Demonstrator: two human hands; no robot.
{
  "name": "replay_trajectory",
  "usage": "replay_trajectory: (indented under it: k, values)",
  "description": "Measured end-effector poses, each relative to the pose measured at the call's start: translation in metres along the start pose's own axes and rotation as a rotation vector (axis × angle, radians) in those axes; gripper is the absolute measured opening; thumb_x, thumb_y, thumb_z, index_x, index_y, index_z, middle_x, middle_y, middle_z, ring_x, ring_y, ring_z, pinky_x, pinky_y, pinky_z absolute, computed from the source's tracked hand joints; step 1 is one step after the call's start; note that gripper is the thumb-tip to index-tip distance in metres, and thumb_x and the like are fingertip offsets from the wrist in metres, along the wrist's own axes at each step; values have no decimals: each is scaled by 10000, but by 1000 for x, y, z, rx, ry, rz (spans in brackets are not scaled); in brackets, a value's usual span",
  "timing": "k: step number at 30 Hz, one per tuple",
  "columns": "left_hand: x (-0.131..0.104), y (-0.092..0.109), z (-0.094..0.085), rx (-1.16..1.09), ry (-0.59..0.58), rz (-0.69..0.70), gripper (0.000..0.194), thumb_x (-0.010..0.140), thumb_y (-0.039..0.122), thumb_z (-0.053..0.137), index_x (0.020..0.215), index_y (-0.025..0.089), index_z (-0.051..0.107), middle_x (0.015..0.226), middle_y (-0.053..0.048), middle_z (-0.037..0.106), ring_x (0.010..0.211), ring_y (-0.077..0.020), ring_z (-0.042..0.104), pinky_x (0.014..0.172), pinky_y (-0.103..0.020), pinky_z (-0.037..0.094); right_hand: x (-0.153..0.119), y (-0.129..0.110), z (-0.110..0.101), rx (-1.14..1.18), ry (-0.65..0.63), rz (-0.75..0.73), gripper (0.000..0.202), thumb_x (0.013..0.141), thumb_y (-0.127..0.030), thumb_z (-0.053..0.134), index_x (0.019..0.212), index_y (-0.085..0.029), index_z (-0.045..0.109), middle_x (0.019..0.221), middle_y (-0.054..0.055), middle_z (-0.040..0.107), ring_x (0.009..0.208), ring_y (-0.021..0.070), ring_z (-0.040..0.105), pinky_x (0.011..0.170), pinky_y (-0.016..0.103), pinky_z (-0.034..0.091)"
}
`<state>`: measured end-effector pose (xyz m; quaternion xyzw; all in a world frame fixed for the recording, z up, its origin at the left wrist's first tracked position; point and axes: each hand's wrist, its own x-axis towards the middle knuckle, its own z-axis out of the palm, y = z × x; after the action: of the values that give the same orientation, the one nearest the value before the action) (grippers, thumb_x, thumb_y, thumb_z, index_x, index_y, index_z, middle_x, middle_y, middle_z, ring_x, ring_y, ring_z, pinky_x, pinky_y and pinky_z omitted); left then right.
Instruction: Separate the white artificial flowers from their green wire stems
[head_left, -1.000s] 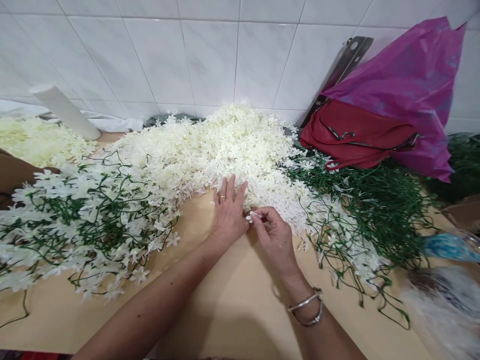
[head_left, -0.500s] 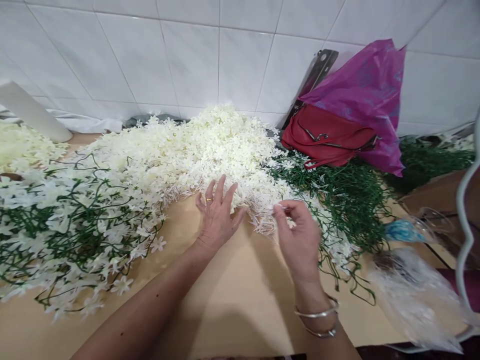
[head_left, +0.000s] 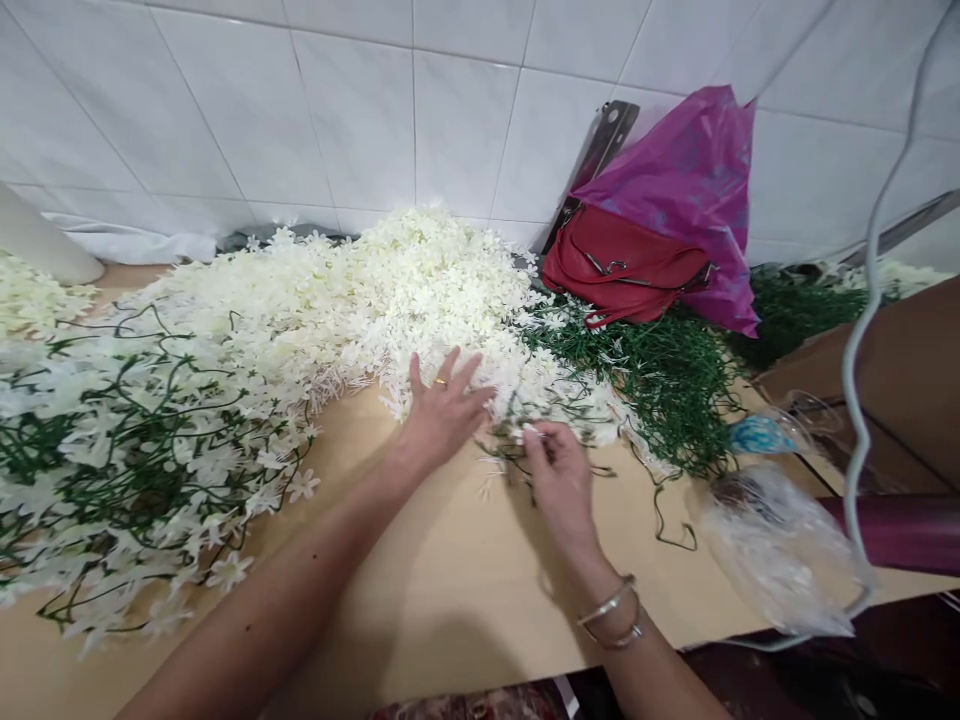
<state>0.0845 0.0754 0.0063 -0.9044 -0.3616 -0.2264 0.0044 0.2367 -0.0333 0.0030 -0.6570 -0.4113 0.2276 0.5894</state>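
My left hand (head_left: 444, 408) lies with its fingers spread on the near edge of a heap of white blossoms (head_left: 420, 270). My right hand (head_left: 559, 470) is closed in a pinch on something small and white, beside blurred green stems (head_left: 510, 455) on the near side of the heap. To the right of the heap is a mass of green stems (head_left: 667, 380). On the left sit white flowers joined to green stems (head_left: 150, 480). Two silver bangles circle my right wrist.
A red handbag (head_left: 626, 265) and a purple plastic bag (head_left: 690, 190) lean at the tiled wall. Clear plastic bags (head_left: 780, 550), a white cable (head_left: 855, 400) and a cardboard box (head_left: 877, 370) are at the right. A white roll (head_left: 45, 240) stands at the far left.
The camera view has shifted to the right. Green stems now show blurred around my right hand, between it and my left hand. My left hand's fingers have turned a little to the right.
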Motion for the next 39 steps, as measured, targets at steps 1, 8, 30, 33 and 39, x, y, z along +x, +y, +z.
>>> replay_trajectory:
  k: [1, 8, 30, 33, 39]
  values:
    - [2, -9, -2, 32, 24, -45, 277, 1016, 270, 574, 1248, 317, 716, 1673, -87, 427, 1593, -388, 279, 1202, -825, -28, 0, -6, 17, 12, -75, -17, 230, 933, -436, 631, 884, -211, 620, 791, 10, 623, 744, 192, 563, 686, 308, 462]
    - [-3, -63, -34, 48, 31, -221, 270, 883, 83, 634, 1051, 266, 740, 1673, -103, 421, 1586, -404, 291, 1205, -815, 55, 25, -13, 85, 118, -325, -64, 211, 925, -429, 620, 888, -222, 601, 805, 0, 626, 767, 174, 561, 723, 289, 478]
    - [-36, -12, -53, -79, 171, -322, 139, 997, 265, 634, 882, 239, 708, 1038, -46, 757, 997, -261, 662, 1032, -482, 388, 51, -75, -11, -60, -268, -259, 140, 886, -340, 714, 847, -229, 639, 771, -2, 643, 753, 177, 603, 768, 327, 485]
    - [-39, -14, -58, -279, 309, -385, 127, 1000, 293, 636, 908, 227, 695, 965, -25, 768, 923, -220, 691, 972, -415, 446, 27, -78, 12, 137, -336, -154, 143, 910, -362, 703, 892, -244, 624, 789, 0, 671, 759, 176, 638, 762, 320, 516]
    - [-47, -29, -70, -667, 534, -594, 171, 952, 366, 689, 912, 201, 690, 891, -27, 748, 857, -172, 701, 804, -282, 529, -14, -53, 59, 284, -764, 82, 251, 905, -469, 700, 872, -238, 608, 765, -1, 695, 723, 170, 663, 711, 306, 541]
